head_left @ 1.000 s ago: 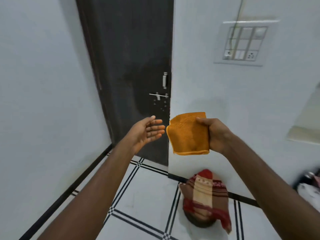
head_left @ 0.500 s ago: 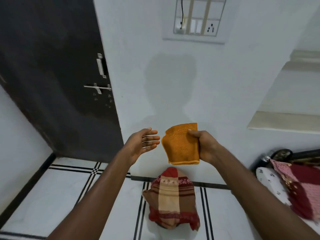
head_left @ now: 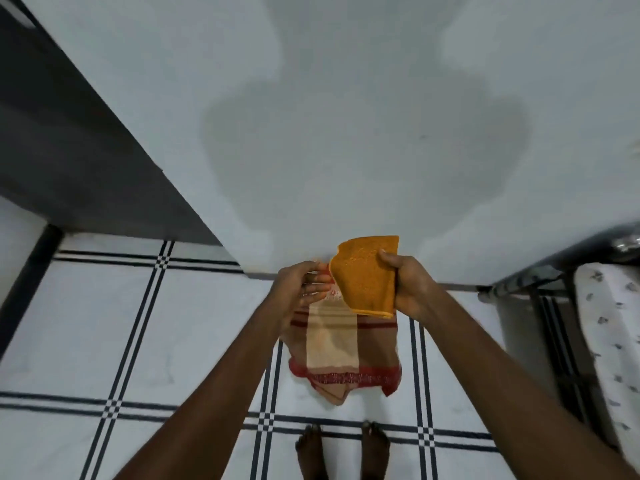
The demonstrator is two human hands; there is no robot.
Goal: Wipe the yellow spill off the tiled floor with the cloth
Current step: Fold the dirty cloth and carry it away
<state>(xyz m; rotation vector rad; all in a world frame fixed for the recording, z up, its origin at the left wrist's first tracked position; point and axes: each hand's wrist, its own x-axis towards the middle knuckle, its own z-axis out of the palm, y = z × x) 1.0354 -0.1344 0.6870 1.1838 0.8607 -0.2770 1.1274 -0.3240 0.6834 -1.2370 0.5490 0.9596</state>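
Note:
My right hand (head_left: 410, 287) grips a folded orange cloth (head_left: 365, 277) by its right edge and holds it upright in the air in front of the white wall. My left hand (head_left: 299, 289) is open, fingers spread, just left of the cloth and close to its edge without gripping it. Below both hands lies the white tiled floor (head_left: 86, 323) with dark double lines. No yellow spill shows on the visible tiles.
A red, brown and cream striped cloth (head_left: 343, 355) lies bunched on the floor at the wall's foot. My bare feet (head_left: 341, 452) stand just behind it. A dark door (head_left: 69, 150) is at left; a metal bed frame (head_left: 540, 275) with patterned bedding (head_left: 609, 327) at right.
The camera has tilted down from the wall and switchboard to the floor and my feet. My left hand has come closer to the orange cloth. My right hand still holds it.

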